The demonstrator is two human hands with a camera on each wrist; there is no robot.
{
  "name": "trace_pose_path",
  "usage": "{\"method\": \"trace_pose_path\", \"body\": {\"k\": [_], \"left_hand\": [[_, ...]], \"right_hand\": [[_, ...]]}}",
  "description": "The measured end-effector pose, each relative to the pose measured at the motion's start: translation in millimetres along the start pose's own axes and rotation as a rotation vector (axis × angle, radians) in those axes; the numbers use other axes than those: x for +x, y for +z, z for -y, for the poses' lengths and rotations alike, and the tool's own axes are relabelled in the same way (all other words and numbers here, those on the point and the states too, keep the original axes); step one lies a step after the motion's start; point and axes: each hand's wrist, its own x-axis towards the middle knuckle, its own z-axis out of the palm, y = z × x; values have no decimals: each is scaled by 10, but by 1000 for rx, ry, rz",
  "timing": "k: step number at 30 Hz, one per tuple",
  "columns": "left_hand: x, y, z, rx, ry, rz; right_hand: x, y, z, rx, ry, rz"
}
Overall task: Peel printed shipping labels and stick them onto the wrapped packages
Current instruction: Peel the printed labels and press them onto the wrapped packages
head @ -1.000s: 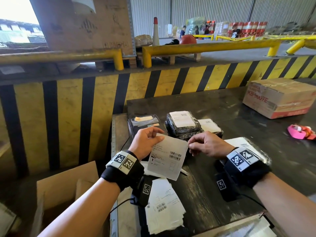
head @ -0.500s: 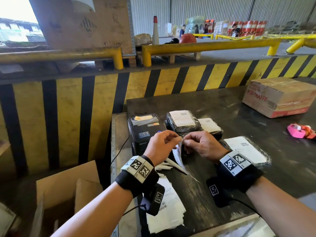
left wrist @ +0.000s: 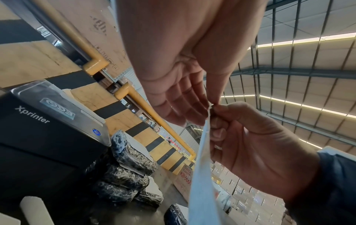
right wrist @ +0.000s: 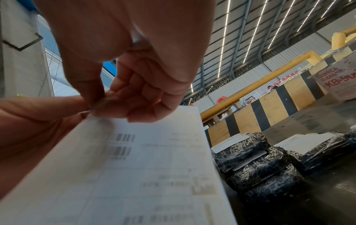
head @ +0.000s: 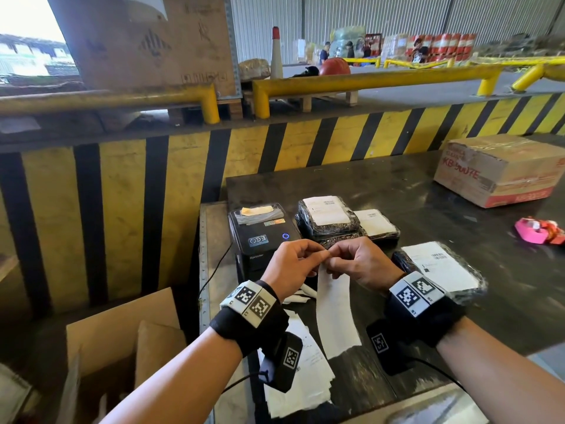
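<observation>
Label (head: 334,313) hangs limp above the table's (head: 397,191) near-left corner, pinched at its top corner by left hand (head: 292,266) and right hand (head: 362,263). Thin, floppy, probably self-sticking; best held by edges. Wrapped packages (head: 328,217) lie behind, beside printer (head: 260,234).

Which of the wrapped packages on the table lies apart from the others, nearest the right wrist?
The flat package behind the right hand, lying alone. The other packages are stacked together beside the printer.
</observation>
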Motion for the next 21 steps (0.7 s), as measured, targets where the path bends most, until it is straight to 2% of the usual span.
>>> {"method": "trace_pose_path", "body": {"k": [12,21], "left_hand": [[29,-18,72,-63,-9,-35],[14,-45,22,-104,-32,-21]], "right_hand": [[16,36,-46,-2,-2,-50],[-9,47,-121,-173,-63,-127]]}}
